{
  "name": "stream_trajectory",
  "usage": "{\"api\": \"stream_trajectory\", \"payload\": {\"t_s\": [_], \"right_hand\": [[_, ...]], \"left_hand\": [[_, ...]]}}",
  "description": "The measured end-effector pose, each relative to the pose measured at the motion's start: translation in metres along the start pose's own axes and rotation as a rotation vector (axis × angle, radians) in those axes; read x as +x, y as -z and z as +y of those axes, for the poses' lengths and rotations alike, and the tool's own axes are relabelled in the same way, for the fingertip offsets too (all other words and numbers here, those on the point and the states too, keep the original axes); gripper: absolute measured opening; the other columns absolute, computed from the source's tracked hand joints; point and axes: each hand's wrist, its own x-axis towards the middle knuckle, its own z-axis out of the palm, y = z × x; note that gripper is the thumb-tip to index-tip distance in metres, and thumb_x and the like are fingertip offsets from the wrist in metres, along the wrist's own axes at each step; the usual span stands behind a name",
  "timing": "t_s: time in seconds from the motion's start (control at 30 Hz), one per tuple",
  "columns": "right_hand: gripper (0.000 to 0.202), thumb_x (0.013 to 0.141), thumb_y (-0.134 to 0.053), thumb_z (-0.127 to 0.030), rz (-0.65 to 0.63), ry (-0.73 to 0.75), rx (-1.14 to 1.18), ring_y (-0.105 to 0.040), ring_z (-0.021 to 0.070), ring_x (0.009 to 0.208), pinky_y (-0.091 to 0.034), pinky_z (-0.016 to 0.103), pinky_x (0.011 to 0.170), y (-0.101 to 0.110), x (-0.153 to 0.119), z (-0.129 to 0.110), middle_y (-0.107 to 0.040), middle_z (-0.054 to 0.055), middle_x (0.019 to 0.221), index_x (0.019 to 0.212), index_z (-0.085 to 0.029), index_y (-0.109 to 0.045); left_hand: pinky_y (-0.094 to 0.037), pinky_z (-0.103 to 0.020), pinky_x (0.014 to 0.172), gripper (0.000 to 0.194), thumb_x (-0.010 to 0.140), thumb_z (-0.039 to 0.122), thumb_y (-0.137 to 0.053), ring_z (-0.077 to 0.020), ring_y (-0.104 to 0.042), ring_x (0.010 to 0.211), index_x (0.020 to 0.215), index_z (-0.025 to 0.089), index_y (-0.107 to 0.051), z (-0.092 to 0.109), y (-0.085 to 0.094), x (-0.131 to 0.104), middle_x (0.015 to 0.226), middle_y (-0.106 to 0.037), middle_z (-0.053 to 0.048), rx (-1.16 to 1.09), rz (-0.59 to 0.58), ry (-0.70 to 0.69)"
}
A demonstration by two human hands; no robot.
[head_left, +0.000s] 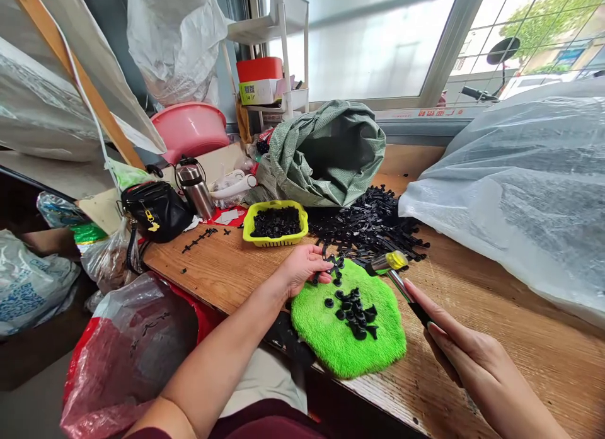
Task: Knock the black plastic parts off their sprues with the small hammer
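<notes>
My left hand (305, 270) pinches a small black plastic piece (334, 266) with branching arms at the far left edge of a fluffy green mat (316, 329). My right hand (467, 347) is wrapped round the dark grip of a hammer (399, 283), with a metal shaft and a yellow-ended head. The hammer head is raised near the mat's far right edge. Several small black plastic parts (357, 313), some round like caps, lie in a loose heap on the mat. Behind it spreads a large pile of black plastic pieces (378, 222).
A yellow basket (250, 232) full of black parts stands behind my left hand. A green woven sack (293, 155) lies open at the back. White plastic sheeting (510, 193) covers the right side. A black bag (158, 212) and a steel flask (196, 190) stand left on the wooden table (217, 272).
</notes>
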Motion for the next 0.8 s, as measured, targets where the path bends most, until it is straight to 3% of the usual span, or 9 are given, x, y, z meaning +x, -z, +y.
{"api": "stream_trajectory", "payload": {"t_s": [0.2,0.43,0.6,0.73,0.8], "right_hand": [[0.043,0.097,-0.039,-0.029,0.000,0.004,0.096,-0.048,0.0270,0.119,-0.042,0.043,0.099,-0.005,0.002,0.001,-0.051,0.000,0.134,0.139,-0.032,-0.045],[0.047,0.099,-0.032,-0.025,0.009,0.095,-0.034,-0.049,0.0239,0.121,-0.049,0.039,0.093,-0.005,0.013,-0.013,-0.049,-0.001,0.137,0.146,-0.035,-0.033],[0.056,0.094,-0.029,-0.014,-0.148,0.114,-0.270,-0.066,0.0259,0.097,-0.057,0.037,0.073,-0.009,0.021,-0.022,-0.066,0.003,0.117,0.145,-0.039,-0.033],[0.055,0.097,-0.026,-0.019,0.011,0.128,-0.262,-0.069,0.0232,0.085,-0.056,0.034,0.073,-0.008,0.022,-0.023,-0.070,0.005,0.105,0.150,-0.033,-0.021],[0.059,0.094,-0.025,-0.015,-0.046,0.125,-0.358,-0.069,0.0233,0.071,-0.056,0.032,0.061,-0.008,0.023,-0.021,-0.071,0.004,0.090,0.150,-0.033,-0.022]], "left_hand": [[-0.048,-0.017,0.041,0.031,0.068,0.004,-0.073,-0.0079,-0.056,0.038,0.085,0.012,-0.049,-0.001,0.000,0.000,0.057,-0.062,0.003,0.063,-0.038,-0.012],[-0.046,-0.017,0.039,0.036,0.069,0.005,-0.073,-0.0081,-0.054,0.036,0.084,0.016,-0.041,-0.001,-0.001,0.001,0.054,-0.057,0.006,0.128,0.000,-0.035],[-0.042,-0.015,0.037,0.043,0.067,0.011,-0.077,-0.0061,-0.051,0.035,0.083,0.018,-0.038,-0.002,0.000,0.001,0.054,-0.057,0.007,0.158,-0.021,-0.058],[-0.041,-0.015,0.037,0.044,0.066,0.012,-0.077,-0.0066,-0.050,0.034,0.082,0.019,-0.037,-0.002,0.001,0.002,0.052,-0.054,0.009,0.175,-0.029,-0.059],[-0.040,-0.014,0.037,0.043,0.066,0.012,-0.076,-0.0062,-0.050,0.034,0.082,0.019,-0.037,-0.002,0.001,0.002,0.053,-0.055,0.008,0.192,-0.034,-0.062]]}}
